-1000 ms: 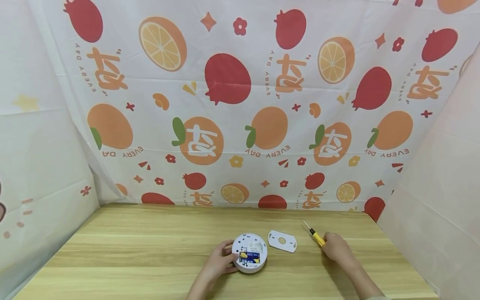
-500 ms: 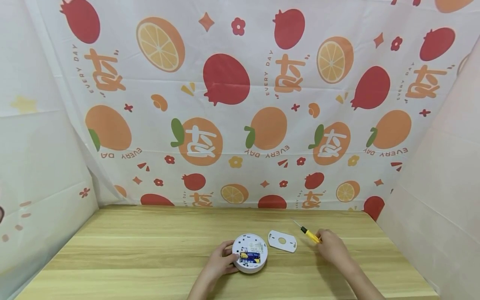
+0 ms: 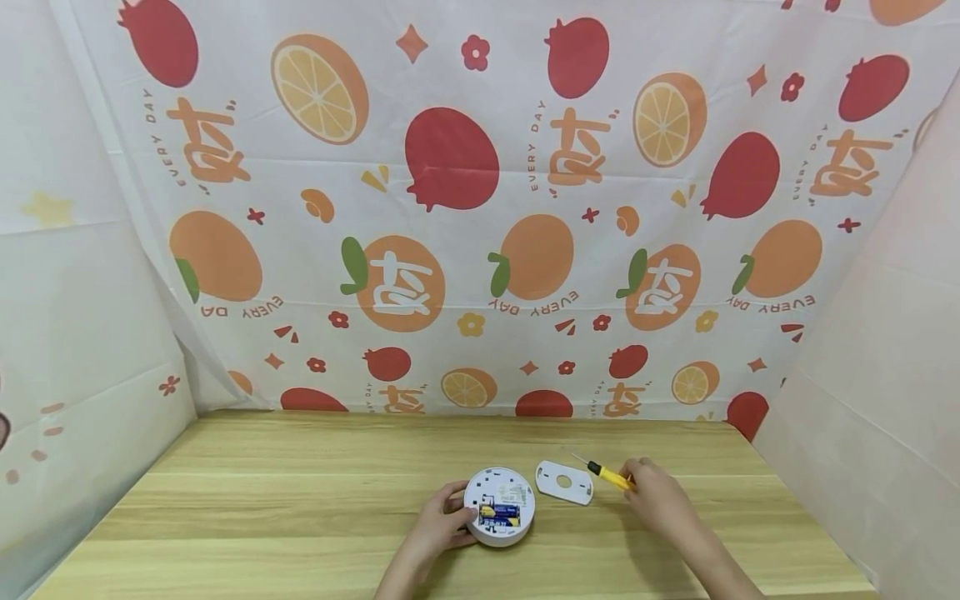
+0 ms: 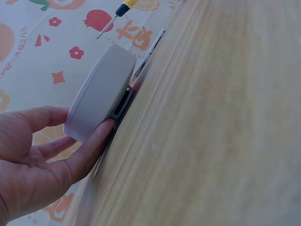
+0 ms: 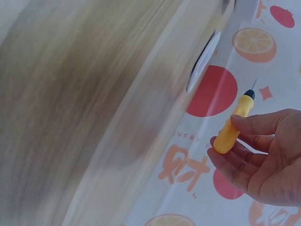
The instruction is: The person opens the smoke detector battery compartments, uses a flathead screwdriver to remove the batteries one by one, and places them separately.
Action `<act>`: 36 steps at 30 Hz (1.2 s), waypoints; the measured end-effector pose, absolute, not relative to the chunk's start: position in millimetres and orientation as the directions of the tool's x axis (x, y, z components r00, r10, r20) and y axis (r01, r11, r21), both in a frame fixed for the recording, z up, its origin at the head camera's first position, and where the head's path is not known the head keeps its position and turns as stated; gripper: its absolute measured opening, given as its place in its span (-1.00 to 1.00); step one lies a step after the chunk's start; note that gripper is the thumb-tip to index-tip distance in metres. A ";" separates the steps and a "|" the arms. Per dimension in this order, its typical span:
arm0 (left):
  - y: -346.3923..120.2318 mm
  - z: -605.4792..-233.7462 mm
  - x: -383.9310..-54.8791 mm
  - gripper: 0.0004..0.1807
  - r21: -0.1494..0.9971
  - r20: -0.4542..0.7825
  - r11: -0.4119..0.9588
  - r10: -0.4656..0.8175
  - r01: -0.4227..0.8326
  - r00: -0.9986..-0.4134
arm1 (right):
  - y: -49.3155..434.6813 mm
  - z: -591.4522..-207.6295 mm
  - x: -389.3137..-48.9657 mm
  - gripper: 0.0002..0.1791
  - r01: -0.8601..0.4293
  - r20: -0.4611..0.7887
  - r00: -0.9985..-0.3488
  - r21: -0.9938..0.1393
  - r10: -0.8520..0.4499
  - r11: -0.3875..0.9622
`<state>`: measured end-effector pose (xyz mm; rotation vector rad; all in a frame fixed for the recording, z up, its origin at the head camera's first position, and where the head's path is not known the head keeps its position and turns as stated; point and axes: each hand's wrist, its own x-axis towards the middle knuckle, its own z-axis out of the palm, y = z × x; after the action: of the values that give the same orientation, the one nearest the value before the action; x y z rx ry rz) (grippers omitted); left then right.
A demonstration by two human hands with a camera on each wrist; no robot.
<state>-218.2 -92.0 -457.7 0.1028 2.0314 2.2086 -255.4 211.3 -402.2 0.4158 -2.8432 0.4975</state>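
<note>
A round white smoke detector (image 3: 516, 490) lies back side up on the table, with blue-and-yellow batteries (image 3: 500, 514) showing in its bay. My left hand (image 3: 435, 523) grips its left edge; in the left wrist view the thumb (image 4: 91, 146) and fingers hold its rim, and the near edge is tilted up from the wood. To the right lies a white oblong mounting plate (image 3: 551, 475) with a central hole. My right hand (image 3: 656, 498) holds a yellow-handled screwdriver (image 3: 615, 477) above the table, its thin shaft pointing left over the plate's far corner. In the right wrist view, thumb and fingers pinch the handle (image 5: 229, 134).
The wood-grain table (image 3: 300, 500) ends at a fruit-print cloth (image 3: 480, 358) hung behind it. Pale cloth walls (image 3: 82, 333) stand on the left and right sides.
The right hand has moved left with the screwdriver, whose tip has swung from up-left to more leftward, close to the plate. Left hand and smoke detector have stayed put.
</note>
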 end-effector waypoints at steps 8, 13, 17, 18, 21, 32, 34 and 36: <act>-92.0 -458.5 -218.7 -0.42 0.995 -0.046 -0.081 0.147 -0.058 -0.988 | 203.4 -401.0 -247.9 -0.80 -0.342 0.303 -0.918 -0.276 -0.257 0.898; -90.7 -456.7 -216.8 -0.42 0.996 -0.027 -0.082 0.140 -0.039 -0.990 | 197.3 -397.4 -242.8 -0.80 -0.367 0.317 -0.906 -0.254 -0.282 0.895; -90.2 -455.2 -215.3 -0.43 0.996 -0.027 -0.075 0.140 -0.037 -0.990 | 193.2 -396.1 -239.1 -0.79 -0.413 0.339 -0.883 -0.232 -0.325 0.881; -90.2 -455.1 -215.1 -0.43 0.997 -0.030 -0.072 0.140 -0.040 -0.990 | 192.2 -396.1 -238.3 -0.79 -0.425 0.348 -0.875 -0.226 -0.335 0.876; -90.5 -455.3 -214.4 -0.43 0.996 -0.037 -0.072 0.139 -0.048 -0.990 | 189.2 -396.6 -236.5 -0.77 -0.460 0.378 -0.850 -0.193 -0.367 0.866; -89.9 -455.5 -214.2 -0.42 0.996 -0.032 -0.079 0.138 -0.044 -0.990 | 179.3 -391.2 -228.8 -0.77 -0.503 0.383 -0.820 -0.126 -0.425 0.855; -89.8 -455.2 -214.2 -0.42 0.996 -0.039 -0.076 0.139 -0.050 -0.990 | 178.4 -391.1 -227.5 -0.77 -0.508 0.384 -0.816 -0.117 -0.432 0.854; -89.6 -455.2 -214.1 -0.42 0.996 -0.043 -0.073 0.139 -0.054 -0.989 | 177.6 -391.4 -226.1 -0.77 -0.512 0.383 -0.812 -0.109 -0.439 0.852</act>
<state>-214.1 -89.6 -455.2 0.0943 2.0442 2.2072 -226.1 177.6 -391.4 0.7126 -2.6812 0.2948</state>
